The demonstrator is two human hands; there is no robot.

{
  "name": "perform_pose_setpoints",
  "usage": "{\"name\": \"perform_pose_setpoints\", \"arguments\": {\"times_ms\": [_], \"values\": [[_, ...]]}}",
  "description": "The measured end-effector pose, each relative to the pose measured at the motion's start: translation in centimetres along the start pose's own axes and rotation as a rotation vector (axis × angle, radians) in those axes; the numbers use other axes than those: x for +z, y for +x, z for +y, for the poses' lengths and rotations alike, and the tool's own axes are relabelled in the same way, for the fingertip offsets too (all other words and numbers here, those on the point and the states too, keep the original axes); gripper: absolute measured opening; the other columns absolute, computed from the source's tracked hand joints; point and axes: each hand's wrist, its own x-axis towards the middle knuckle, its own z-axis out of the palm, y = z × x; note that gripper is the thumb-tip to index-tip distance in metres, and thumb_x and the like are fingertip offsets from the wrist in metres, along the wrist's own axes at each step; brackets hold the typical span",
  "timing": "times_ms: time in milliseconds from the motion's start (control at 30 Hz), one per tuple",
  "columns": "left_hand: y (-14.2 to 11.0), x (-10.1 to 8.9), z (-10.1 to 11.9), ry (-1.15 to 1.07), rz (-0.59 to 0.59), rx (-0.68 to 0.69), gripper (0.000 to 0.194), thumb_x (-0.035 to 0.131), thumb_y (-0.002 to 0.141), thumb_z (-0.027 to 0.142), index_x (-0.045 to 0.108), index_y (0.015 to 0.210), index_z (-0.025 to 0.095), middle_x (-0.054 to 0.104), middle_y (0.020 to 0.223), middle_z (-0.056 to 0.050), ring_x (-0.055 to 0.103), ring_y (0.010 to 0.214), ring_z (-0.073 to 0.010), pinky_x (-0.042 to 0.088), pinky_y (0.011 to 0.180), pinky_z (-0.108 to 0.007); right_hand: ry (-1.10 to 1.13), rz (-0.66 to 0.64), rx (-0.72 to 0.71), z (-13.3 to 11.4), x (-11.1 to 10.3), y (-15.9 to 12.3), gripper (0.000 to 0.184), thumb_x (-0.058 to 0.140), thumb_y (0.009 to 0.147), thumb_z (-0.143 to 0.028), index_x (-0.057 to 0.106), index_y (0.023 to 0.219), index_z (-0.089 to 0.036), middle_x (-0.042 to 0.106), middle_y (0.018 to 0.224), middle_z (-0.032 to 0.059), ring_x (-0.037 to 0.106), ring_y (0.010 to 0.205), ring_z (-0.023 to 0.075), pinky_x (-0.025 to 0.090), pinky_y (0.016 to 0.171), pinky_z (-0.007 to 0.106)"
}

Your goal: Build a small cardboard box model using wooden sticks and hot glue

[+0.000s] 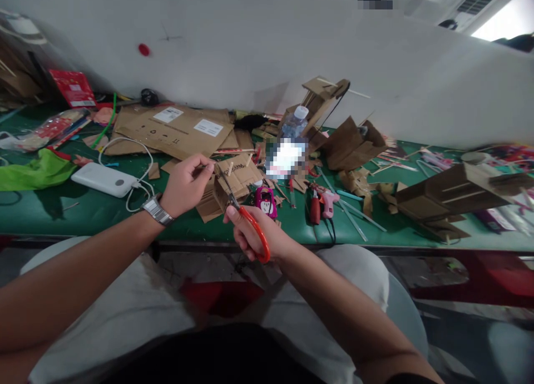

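Orange-handled scissors (pixel 259 236) are gripped in my right hand (pixel 254 228), near the front edge of the green table. Their dark blades point up and left, toward the fingertips of my left hand (pixel 187 185). Those fingers are pinched together beside the blade tips; whatever they hold is too small to make out. Behind the blades lies a small cardboard piece (pixel 244 175) with printed letters and short wooden pegs standing on it. A purple tape measure-like gadget (pixel 266 201) with a white face sits just right of the scissors.
A white power bank (pixel 102 179) with a cable lies left. Flat cardboard (pixel 175 131) is behind my left hand. A bottle (pixel 295 122), a lit blurred screen (pixel 286 158), a pink glue gun (pixel 329 203) and cardboard structures (pixel 454 189) stand right on the green table (pixel 183 227).
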Motion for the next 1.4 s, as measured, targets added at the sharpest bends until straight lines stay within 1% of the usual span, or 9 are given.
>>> {"name": "perform_pose_setpoints", "arguments": {"times_ms": [133, 267, 433, 567, 667, 733, 900, 1167, 1400], "values": [[0.0, 0.0, 0.1, 0.03, 0.007, 0.009, 0.023, 0.061, 0.105, 0.038, 0.072, 0.096, 0.02, 0.08, 0.096, -0.006, 0.071, 0.082, -0.0199, 0.053, 0.076, -0.034, 0.023, -0.001, 0.013, -0.3, 0.0, -0.1, 0.069, 0.062, 0.091, -0.09, 0.061, 0.103, -0.022, 0.055, 0.049, -0.0108, 0.046, 0.03, 0.0076, 0.033, 0.029, 0.016], [-0.1, 0.0, 0.0, 0.045, 0.006, 0.002, 0.022, 0.061, 0.106, 0.037, 0.073, 0.099, 0.02, 0.079, 0.093, -0.005, 0.07, 0.079, -0.019, 0.054, 0.075, -0.033, 0.194, -0.043, 0.039, -0.3, -0.1, -0.2, 0.06, 0.078, 0.088, -0.075, 0.052, 0.111, -0.026, 0.062, 0.059, -0.0113, 0.044, 0.035, 0.0066, 0.032, 0.032, 0.015], [0.0, 0.3, 0.0, -0.033, -0.028, 0.022, 0.023, 0.061, 0.105, 0.031, 0.076, 0.119, 0.021, 0.081, 0.115, -0.007, 0.075, 0.095, -0.0199, 0.059, 0.086, -0.033, 0.396, -0.224, 0.017, 0.3, -1.2, -0.7, 0.065, 0.092, 0.084, -0.048, 0.049, 0.127, -0.026, 0.079, 0.088, -0.002, 0.065, 0.053, 0.0095, 0.05, 0.047, 0.019], [0.2, 0.3, -0.4, -0.066, -0.038, 0.011, 0.025, 0.062, 0.105, 0.032, 0.079, 0.119, 0.02, 0.082, 0.117, -0.009, 0.076, 0.097, -0.0206, 0.061, 0.09, -0.036, 0.45, -0.339, -0.019, 0.5, -2.1, -0.9, 0.083, 0.097, 0.081, -0.042, 0.048, 0.146, -0.026, 0.08, 0.11, 0.0043, 0.08, 0.07, 0.0176, 0.058, 0.052, 0.024], [0.4, 0.3, -0.7, -0.095, -0.036, -0.008, 0.024, 0.064, 0.104, 0.033, 0.079, 0.118, 0.02, 0.083, 0.117, -0.009, 0.077, 0.096, -0.0205, 0.062, 0.089, -0.036, 0.408, -0.282, 0.012, 0.4, -2.2, -0.9, 0.074, 0.084, 0.094, -0.048, 0.044, 0.155, -0.029, 0.079, 0.098, 0.0008, 0.076, 0.058, 0.0162, 0.053, 0.044, 0.022], [0.4, 0.3, -0.8, -0.093, -0.045, -0.007, 0.025, 0.065, 0.104, 0.035, 0.08, 0.118, 0.02, 0.083, 0.116, -0.009, 0.077, 0.095, -0.02, 0.062, 0.086, -0.035, 0.358, -0.215, 0.034, 0.4, -2.1, -0.9, 0.065, 0.072, 0.102, -0.055, 0.045, 0.156, -0.03, 0.076, 0.084, -0.0024, 0.066, 0.045, 0.0127, 0.044, 0.037, 0.018], [0.0, 0.6, -0.8, -0.063, -0.019, 0.005, 0.025, 0.067, 0.103, 0.037, 0.081, 0.114, 0.021, 0.084, 0.11, -0.009, 0.076, 0.088, -0.0189, 0.061, 0.08, -0.033, 0.371, -0.12, 0.051, 0.2, -1.7, -0.5, 0.058, 0.076, 0.096, -0.063, 0.057, 0.136, -0.026, 0.064, 0.066, -0.0072, 0.041, 0.039, 0.0046, 0.027, 0.038, 0.013], [-0.3, 1.0, -1.1, -0.154, -0.02, -0.068, 0.037, 0.072, 0.1, 0.052, 0.081, 0.115, 0.02, 0.085, 0.11, -0.011, 0.08, 0.092, -0.0222, 0.066, 0.084, -0.036, 0.396, -0.132, 0.056, 0.0, -1.5, -0.1, 0.051, 0.069, 0.1, -0.064, 0.06, 0.131, -0.025, 0.063, 0.064, -0.0073, 0.04, 0.036, 0.0052, 0.027, 0.036, 0.015], [-0.1, 0.9, -1.2, -0.184, -0.042, -0.095, 0.03, 0.071, 0.101, 0.044, 0.079, 0.116, 0.019, 0.084, 0.115, -0.011, 0.08, 0.099, -0.0225, 0.067, 0.093, -0.038, 0.298, -0.116, 0.01, -0.2, -1.1, -0.4, 0.07, 0.074, 0.093, -0.077, 0.063, 0.135, -0.022, 0.056, 0.054, -0.0112, 0.047, 0.032, 0.0084, 0.036, 0.032, 0.015]]}}
